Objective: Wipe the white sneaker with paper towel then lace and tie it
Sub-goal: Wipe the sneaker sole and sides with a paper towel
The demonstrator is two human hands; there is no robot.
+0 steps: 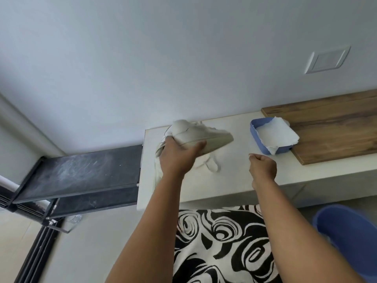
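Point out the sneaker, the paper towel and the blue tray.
sneaker (201, 133), head view, on its side panel.
paper towel (275, 135), head view, on the sheet's middle.
blue tray (257, 137), head view, on its near left wall.

Black shelf (81, 176) — wooden board (330, 127), wall plate (327, 59).

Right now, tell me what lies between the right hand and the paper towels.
In the head view, only bare white counter between right hand and paper towels.
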